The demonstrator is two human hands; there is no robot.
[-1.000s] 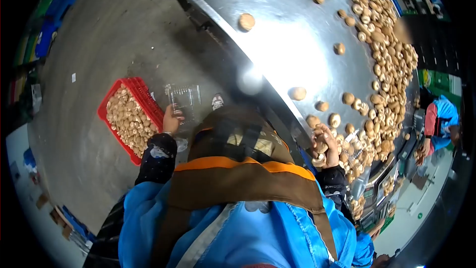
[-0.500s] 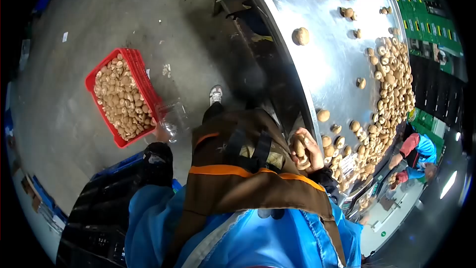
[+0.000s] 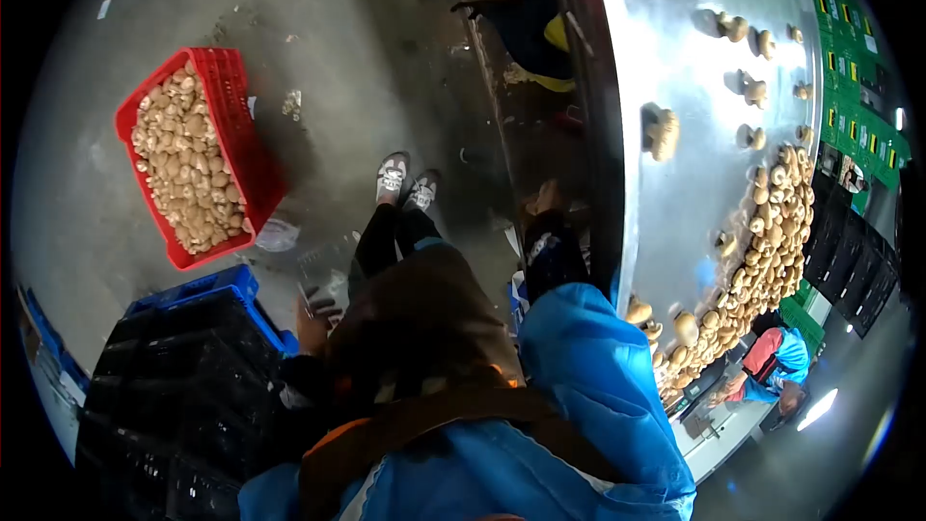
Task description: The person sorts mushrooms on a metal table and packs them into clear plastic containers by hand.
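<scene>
My left hand (image 3: 313, 324) is low beside the brown apron (image 3: 415, 314), its fingers closed on a clear plastic container (image 3: 331, 278) whose outline is faint against the floor. My right hand (image 3: 547, 199) reaches down beside the metal table (image 3: 666, 232), over the dark space under its edge. Its fingers are in shadow, and I cannot make out whether it holds anything. Brown mushrooms (image 3: 772, 241) lie heaped along the table's far side, with a larger one (image 3: 663, 135) nearer the edge.
A red crate (image 3: 253, 150) full of mushrooms stands on the floor at left. Black crates (image 3: 183, 376) with a blue one (image 3: 236, 289) are stacked at lower left. Dark cloth (image 3: 526, 29) lies on the shelf under the table. Another person (image 3: 786, 357) works across the table.
My right hand has left the tabletop, where it held mushrooms, and gone down beside the table edge. My left hand, with the container, has moved away from the red crate. The view has shifted.
</scene>
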